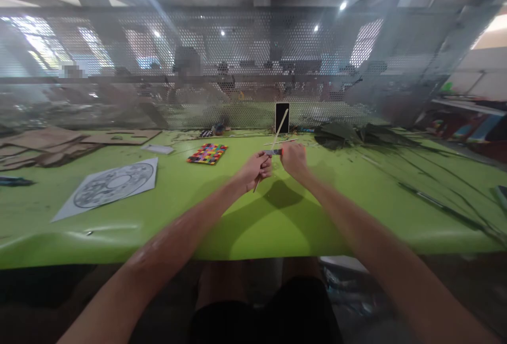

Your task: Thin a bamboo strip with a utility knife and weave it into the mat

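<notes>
My left hand (256, 170) is closed around a thin pale strip (281, 127), which looks like wood or bamboo. The strip slants up and to the right, and its lower end pokes out below my fingers. My right hand (293, 158) grips a knife (276, 152) with an orange handle, only a bit of which shows. Its short metal blade points left and lies against the strip, just beside my left fingers. Both hands are above the green tabletop (253, 228). Behind the strip's upper end stands a dark upright panel with a white border (282, 118).
A colourful woven square (207, 154) lies left of my hands, near a paper with a printed ring pattern (114, 183). Brown cardboard pieces (51, 143) are stacked far left. Dark green leaves (340, 134) with long stems spread across the right. A perforated metal screen (245, 91) closes the back.
</notes>
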Action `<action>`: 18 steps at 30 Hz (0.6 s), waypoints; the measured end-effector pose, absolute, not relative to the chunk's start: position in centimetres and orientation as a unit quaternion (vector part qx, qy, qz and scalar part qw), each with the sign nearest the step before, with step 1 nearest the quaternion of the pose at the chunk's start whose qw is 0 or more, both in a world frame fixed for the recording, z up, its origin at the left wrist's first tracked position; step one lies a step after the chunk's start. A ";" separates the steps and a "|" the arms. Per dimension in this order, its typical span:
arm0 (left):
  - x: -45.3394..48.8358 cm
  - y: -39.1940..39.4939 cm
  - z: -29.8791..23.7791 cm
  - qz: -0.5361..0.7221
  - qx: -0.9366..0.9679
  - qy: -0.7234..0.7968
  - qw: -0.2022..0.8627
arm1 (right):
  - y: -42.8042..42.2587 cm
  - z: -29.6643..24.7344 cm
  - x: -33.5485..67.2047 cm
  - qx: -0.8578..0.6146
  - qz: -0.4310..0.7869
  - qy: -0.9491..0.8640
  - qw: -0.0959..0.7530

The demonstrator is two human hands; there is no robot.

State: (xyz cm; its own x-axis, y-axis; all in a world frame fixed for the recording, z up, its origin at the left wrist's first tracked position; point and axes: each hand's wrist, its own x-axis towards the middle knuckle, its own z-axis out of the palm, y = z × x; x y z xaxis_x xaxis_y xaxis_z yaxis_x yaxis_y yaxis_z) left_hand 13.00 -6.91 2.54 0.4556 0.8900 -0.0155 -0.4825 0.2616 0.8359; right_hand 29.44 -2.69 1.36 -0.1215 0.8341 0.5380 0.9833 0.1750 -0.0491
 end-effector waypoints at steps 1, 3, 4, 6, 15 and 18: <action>13.1 -6.9 2.5 0.457 0.396 0.253 0.755 | -2.7 1.4 29.5 -0.623 -0.164 -0.730 0.226; 13.1 -6.7 2.4 0.458 0.386 0.252 0.760 | -2.8 1.5 29.5 -0.626 -0.167 -0.730 0.219; 13.1 -6.7 2.3 0.456 0.383 0.253 0.763 | -2.8 1.5 29.5 -0.626 -0.168 -0.730 0.215; 13.0 -6.6 2.3 0.452 0.376 0.256 0.767 | -2.7 1.5 29.4 -0.629 -0.168 -0.730 0.210; 13.0 -6.4 2.3 0.438 0.343 0.265 0.788 | -2.2 1.5 29.7 -0.627 -0.171 -0.733 0.199; 13.3 -6.4 2.4 0.436 0.329 0.258 0.797 | -2.1 1.6 29.8 -0.627 -0.176 -0.732 0.201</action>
